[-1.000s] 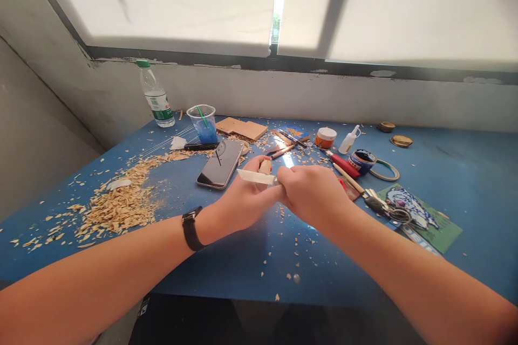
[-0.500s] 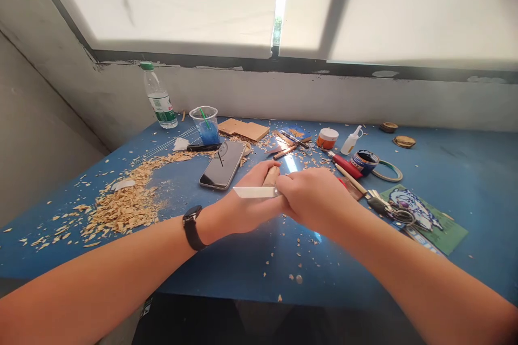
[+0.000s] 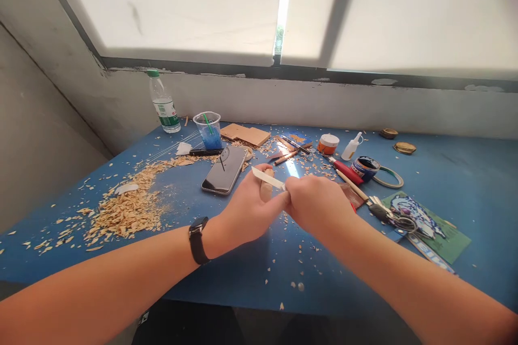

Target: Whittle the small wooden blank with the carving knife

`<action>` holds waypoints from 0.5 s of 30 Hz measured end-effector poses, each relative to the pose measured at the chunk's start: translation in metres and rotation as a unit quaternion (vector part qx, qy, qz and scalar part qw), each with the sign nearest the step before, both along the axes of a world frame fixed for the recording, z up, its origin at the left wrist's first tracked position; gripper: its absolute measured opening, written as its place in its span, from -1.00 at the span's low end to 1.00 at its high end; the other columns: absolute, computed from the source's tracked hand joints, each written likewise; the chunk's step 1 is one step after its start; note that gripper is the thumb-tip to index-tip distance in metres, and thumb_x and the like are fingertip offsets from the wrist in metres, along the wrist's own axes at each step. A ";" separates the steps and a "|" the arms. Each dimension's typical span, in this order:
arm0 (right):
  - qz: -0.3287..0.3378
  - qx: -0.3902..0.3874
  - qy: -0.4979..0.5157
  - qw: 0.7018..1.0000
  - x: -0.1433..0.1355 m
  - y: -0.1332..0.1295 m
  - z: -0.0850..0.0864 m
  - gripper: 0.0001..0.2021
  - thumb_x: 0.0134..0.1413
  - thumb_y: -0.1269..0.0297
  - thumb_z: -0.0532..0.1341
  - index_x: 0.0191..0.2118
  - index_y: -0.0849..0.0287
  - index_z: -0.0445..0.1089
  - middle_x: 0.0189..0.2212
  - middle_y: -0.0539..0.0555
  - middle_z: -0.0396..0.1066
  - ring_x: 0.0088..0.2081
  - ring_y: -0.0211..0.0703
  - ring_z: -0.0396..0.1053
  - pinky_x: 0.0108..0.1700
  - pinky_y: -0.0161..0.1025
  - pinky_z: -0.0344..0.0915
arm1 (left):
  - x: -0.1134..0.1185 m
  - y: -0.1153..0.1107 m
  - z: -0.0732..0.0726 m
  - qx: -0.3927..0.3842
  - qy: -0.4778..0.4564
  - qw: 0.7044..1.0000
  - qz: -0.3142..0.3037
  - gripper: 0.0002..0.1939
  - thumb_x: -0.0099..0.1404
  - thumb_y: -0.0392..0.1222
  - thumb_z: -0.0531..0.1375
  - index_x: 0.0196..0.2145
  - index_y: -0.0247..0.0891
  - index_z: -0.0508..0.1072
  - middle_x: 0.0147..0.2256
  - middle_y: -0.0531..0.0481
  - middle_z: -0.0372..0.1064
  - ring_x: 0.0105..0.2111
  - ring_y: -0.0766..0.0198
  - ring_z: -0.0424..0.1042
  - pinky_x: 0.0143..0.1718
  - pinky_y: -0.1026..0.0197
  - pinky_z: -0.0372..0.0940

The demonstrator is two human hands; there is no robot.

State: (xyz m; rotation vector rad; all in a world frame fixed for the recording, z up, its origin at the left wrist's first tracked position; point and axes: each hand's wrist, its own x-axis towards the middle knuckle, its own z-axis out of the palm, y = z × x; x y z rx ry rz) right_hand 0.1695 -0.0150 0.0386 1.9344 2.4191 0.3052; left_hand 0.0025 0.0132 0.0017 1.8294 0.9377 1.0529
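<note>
My left hand (image 3: 249, 205) is wrapped round a small piece of light wood (image 3: 266, 186), whose rounded end shows between thumb and fingers. My right hand (image 3: 318, 199) is closed on a knife; its handle is hidden in the fist. The pale blade (image 3: 267, 178) points left and lies across the wood. The left thumb reaches over to the right fist, and the two hands touch above the blue table (image 3: 226, 280).
A phone (image 3: 225, 170) lies just beyond my left hand, with wood shavings (image 3: 125, 210) farther left. Behind stand a bottle (image 3: 165, 108) and a cup (image 3: 208, 132). To the right are an open jar (image 3: 365, 168), keys (image 3: 390, 215) and a green sheet (image 3: 453, 240).
The blade has turned from level to slanting, its tip now higher and nearer the wood's far side. My left hand has rotated slightly, and the whole view has shifted a little.
</note>
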 end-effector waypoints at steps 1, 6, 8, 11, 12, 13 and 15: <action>0.004 0.001 0.000 1.000 0.001 0.000 0.001 -0.78 0.37 0.20 0.15 -0.23 0.18 0.49 -0.42 0.18 0.53 -0.38 0.00 0.50 -0.44 -0.20 -0.13 | 0.000 0.000 0.001 -0.001 0.004 1.000 0.001 -0.64 0.37 0.03 0.34 -0.09 -0.21 0.33 -0.29 0.01 0.28 -0.32 0.22 0.25 -0.26 0.09 0.25; 0.097 -0.021 -0.007 0.995 0.004 0.001 0.013 -0.86 0.30 0.23 0.22 -0.18 0.16 0.49 -0.39 0.11 0.54 -0.36 -0.06 0.46 -0.41 -0.18 -0.11 | -0.003 0.001 0.006 -0.012 0.004 0.999 -0.034 -0.57 0.30 0.02 0.38 0.00 -0.19 0.37 -0.26 -0.03 0.36 -0.24 0.12 0.37 -0.22 0.05 0.32; 0.124 -0.032 -0.013 0.992 0.005 0.001 0.016 -0.89 0.26 0.26 0.24 -0.22 0.15 0.49 -0.42 0.09 0.53 -0.39 -0.09 0.42 -0.41 -0.18 -0.12 | -0.005 0.000 0.008 -0.016 0.026 0.998 -0.045 -0.52 0.26 -0.05 0.40 0.05 -0.18 0.37 -0.16 -0.09 0.44 -0.12 0.02 0.42 -0.13 0.00 0.36; 0.136 -0.041 -0.020 0.990 0.005 0.001 0.017 -0.93 0.20 0.30 0.26 -0.26 0.15 0.48 -0.44 0.06 0.51 -0.43 -0.12 0.38 -0.42 -0.17 -0.16 | -0.007 -0.001 0.010 -0.022 0.052 0.997 -0.058 -0.45 0.24 -0.09 0.39 0.13 -0.19 0.35 0.00 -0.17 0.47 0.01 -0.09 0.43 -0.07 -0.06 0.37; 0.137 -0.041 -0.022 0.989 0.006 0.002 0.016 -0.94 0.19 0.30 0.26 -0.27 0.14 0.48 -0.44 0.06 0.51 -0.43 -0.12 0.38 -0.42 -0.17 -0.17 | -0.006 -0.001 0.011 -0.027 0.056 0.996 -0.058 -0.44 0.25 -0.10 0.38 0.14 -0.20 0.34 0.01 -0.19 0.47 0.00 -0.09 0.43 -0.09 -0.06 0.37; 0.138 -0.041 -0.023 0.989 0.006 0.002 0.016 -0.94 0.18 0.31 0.27 -0.27 0.14 0.48 -0.44 0.05 0.51 -0.42 -0.12 0.38 -0.42 -0.16 -0.18 | -0.006 -0.002 0.013 -0.033 0.060 0.996 -0.057 -0.45 0.26 -0.09 0.36 0.15 -0.21 0.33 -0.02 -0.18 0.48 -0.04 -0.07 0.43 -0.12 -0.05 0.36; 0.133 -0.037 -0.024 0.990 0.007 0.003 0.015 -0.94 0.18 0.30 0.26 -0.27 0.14 0.49 -0.44 0.06 0.51 -0.41 -0.11 0.39 -0.42 -0.16 -0.18 | -0.004 -0.003 0.016 -0.046 0.065 0.995 -0.056 -0.50 0.28 -0.09 0.34 0.11 -0.22 0.33 -0.12 -0.14 0.47 -0.15 0.01 0.40 -0.21 0.00 0.32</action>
